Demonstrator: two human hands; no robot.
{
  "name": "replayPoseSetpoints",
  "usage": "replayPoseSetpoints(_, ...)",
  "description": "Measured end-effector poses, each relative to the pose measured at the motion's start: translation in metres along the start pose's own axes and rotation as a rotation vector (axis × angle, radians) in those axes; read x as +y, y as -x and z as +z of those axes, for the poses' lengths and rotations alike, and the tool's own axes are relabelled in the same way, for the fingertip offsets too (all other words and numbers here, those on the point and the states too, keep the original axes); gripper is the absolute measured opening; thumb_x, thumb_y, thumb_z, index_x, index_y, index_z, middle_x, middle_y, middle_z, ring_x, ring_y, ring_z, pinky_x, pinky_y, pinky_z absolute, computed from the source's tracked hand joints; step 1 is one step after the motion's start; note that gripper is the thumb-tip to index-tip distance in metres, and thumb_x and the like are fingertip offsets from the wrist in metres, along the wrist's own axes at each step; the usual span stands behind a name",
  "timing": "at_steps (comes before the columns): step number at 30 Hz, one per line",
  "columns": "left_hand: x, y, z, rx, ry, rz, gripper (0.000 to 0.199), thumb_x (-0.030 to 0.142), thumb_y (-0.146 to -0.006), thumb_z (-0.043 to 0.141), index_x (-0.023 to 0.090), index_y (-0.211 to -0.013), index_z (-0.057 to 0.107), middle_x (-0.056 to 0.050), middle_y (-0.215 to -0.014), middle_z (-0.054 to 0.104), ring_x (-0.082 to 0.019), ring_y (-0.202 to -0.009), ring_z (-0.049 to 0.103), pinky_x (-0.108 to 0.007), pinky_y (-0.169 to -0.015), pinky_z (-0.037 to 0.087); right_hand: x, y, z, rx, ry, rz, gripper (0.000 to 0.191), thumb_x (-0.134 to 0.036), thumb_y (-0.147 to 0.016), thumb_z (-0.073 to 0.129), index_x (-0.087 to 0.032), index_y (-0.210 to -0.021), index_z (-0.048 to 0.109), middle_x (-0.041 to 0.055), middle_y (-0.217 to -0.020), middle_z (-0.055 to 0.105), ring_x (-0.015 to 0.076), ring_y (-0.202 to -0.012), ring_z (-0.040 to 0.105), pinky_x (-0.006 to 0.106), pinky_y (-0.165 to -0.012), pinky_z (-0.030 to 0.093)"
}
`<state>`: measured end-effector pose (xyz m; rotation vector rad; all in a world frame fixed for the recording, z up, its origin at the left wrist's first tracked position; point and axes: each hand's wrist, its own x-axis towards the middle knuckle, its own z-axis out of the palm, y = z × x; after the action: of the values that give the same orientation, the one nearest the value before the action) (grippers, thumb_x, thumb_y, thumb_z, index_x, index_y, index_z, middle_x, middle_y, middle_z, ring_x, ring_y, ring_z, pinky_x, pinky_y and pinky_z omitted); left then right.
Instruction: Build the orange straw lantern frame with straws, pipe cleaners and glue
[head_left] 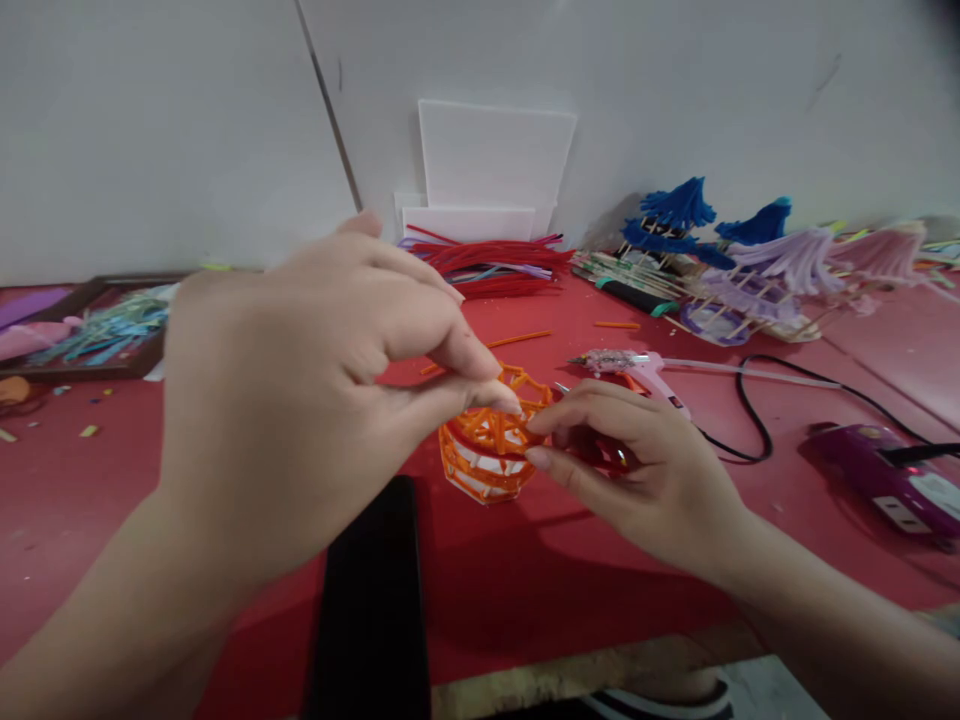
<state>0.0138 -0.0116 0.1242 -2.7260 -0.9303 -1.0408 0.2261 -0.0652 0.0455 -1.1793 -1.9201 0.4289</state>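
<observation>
A small orange frame [487, 480], like a round cage of fuzzy pipe cleaners with white parts inside, stands on the red table between my hands. Across its front runs a thin red pipe cleaner [491, 452], its right end between the thumb and fingertips of my right hand [645, 460]. Red-handled snips or scissors [616, 458] show partly in that same palm, mostly hidden by the fingers. My left hand [315, 400] is raised over the frame's upper left, thumb and forefinger pinched together; what lies between them is too small to make out.
Behind lie bundled red pipe cleaners [495, 265] and white boards [495, 150]. A pink glue gun [660, 375] with black cord and a purple power strip [885, 480] are right, below blue and lilac umbrella-like crafts [780, 265]. A black phone-like slab [375, 600] lies front; a tray [97, 330] sits left.
</observation>
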Motion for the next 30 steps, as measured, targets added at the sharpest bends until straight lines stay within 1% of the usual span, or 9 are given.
replayPoseSetpoints(3, 0.002, -0.001, 0.004, 0.011, -0.018, -0.018, 0.022, 0.030, -0.089, 0.064, 0.022, -0.068, 0.064, 0.005, -0.073, 0.068, -0.015, -0.079, 0.064, -0.038, -0.102, 0.044, 0.000, 0.001, 0.000, 0.005, 0.017, 0.000, 0.007, -0.017, -0.086, 0.063, -0.019, -0.092, 0.066, 0.0035, -0.081, 0.069, 0.0128, -0.066, 0.063, 0.025, -0.056, 0.049)
replayPoseSetpoints(5, 0.004, -0.002, 0.008, -0.041, -0.037, 0.019, 0.022, 0.026, -0.092, 0.057, 0.023, -0.071, 0.066, 0.005, -0.075, 0.070, -0.016, -0.080, 0.065, -0.034, -0.089, 0.049, 0.001, 0.002, 0.000, 0.021, 0.046, -0.023, 0.007, -0.017, -0.087, 0.062, -0.020, -0.093, 0.065, 0.0027, -0.081, 0.069, 0.0123, -0.065, 0.062, 0.024, -0.056, 0.048)
replayPoseSetpoints(8, 0.009, -0.004, 0.016, -0.253, -0.043, 0.113, 0.030, 0.016, -0.093, 0.044, 0.021, -0.078, 0.070, 0.000, -0.079, 0.071, -0.019, -0.078, 0.065, -0.030, -0.066, 0.047, 0.002, 0.003, 0.001, 0.046, 0.058, -0.095, 0.008, -0.015, -0.088, 0.061, -0.021, -0.093, 0.065, 0.0015, -0.082, 0.068, 0.0122, -0.069, 0.063, 0.025, -0.062, 0.050)
replayPoseSetpoints(10, 0.013, -0.003, 0.021, -0.388, -0.050, 0.139, 0.026, 0.012, -0.090, 0.044, 0.018, -0.088, 0.070, -0.004, -0.082, 0.071, -0.021, -0.076, 0.063, -0.031, -0.065, 0.046, 0.003, 0.003, 0.001, 0.046, 0.046, -0.130, 0.009, -0.014, -0.089, 0.060, -0.020, -0.092, 0.065, 0.0014, -0.083, 0.069, 0.0121, -0.074, 0.064, 0.024, -0.068, 0.052)
replayPoseSetpoints(12, 0.018, 0.001, 0.024, -0.437, -0.066, 0.139, 0.020, 0.014, -0.087, 0.051, 0.014, -0.101, 0.066, -0.006, -0.086, 0.070, -0.023, -0.078, 0.061, -0.034, -0.068, 0.046, 0.003, 0.003, 0.000, 0.034, 0.040, -0.142, 0.009, -0.014, -0.089, 0.061, -0.020, -0.092, 0.065, 0.0018, -0.085, 0.069, 0.0124, -0.077, 0.065, 0.025, -0.070, 0.053)
replayPoseSetpoints(15, 0.022, 0.006, 0.028, -0.437, -0.074, 0.136, 0.021, 0.014, -0.084, 0.057, 0.013, -0.105, 0.062, -0.008, -0.090, 0.068, -0.025, -0.083, 0.058, -0.036, -0.068, 0.044, 0.004, 0.003, -0.001, 0.014, 0.033, -0.139, 0.006, -0.014, -0.088, 0.063, -0.019, -0.090, 0.066, 0.0024, -0.083, 0.068, 0.0130, -0.075, 0.066, 0.025, -0.067, 0.053)
replayPoseSetpoints(19, 0.022, 0.007, 0.030, -0.424, -0.042, 0.124, 0.014, 0.012, -0.084, 0.055, 0.015, -0.097, 0.061, -0.007, -0.090, 0.066, -0.026, -0.085, 0.056, -0.037, -0.070, 0.044, 0.002, 0.002, -0.002, 0.014, 0.026, -0.161, 0.009, -0.011, -0.087, 0.062, -0.018, -0.091, 0.066, 0.0040, -0.085, 0.069, 0.0137, -0.078, 0.067, 0.025, -0.069, 0.055)
replayPoseSetpoints(25, 0.024, 0.008, 0.027, -0.397, -0.073, 0.158, 0.018, 0.011, -0.084, 0.052, 0.013, -0.101, 0.059, -0.008, -0.090, 0.065, -0.026, -0.085, 0.056, -0.037, -0.071, 0.044, -0.001, 0.002, -0.004, 0.015, 0.040, -0.164, 0.010, -0.011, -0.087, 0.060, -0.019, -0.089, 0.065, 0.0037, -0.083, 0.069, 0.0133, -0.074, 0.066, 0.025, -0.064, 0.055)
replayPoseSetpoints(30, 0.024, 0.008, 0.027, -0.398, -0.082, 0.131, 0.013, 0.011, -0.084, 0.049, 0.015, -0.094, 0.057, -0.007, -0.089, 0.065, -0.024, -0.080, 0.056, -0.034, -0.066, 0.043, -0.002, 0.004, -0.006, -0.002, 0.063, -0.190, 0.011, -0.012, -0.085, 0.063, -0.018, -0.094, 0.063, 0.0044, -0.087, 0.071, 0.0137, -0.081, 0.069, 0.024, -0.070, 0.057)
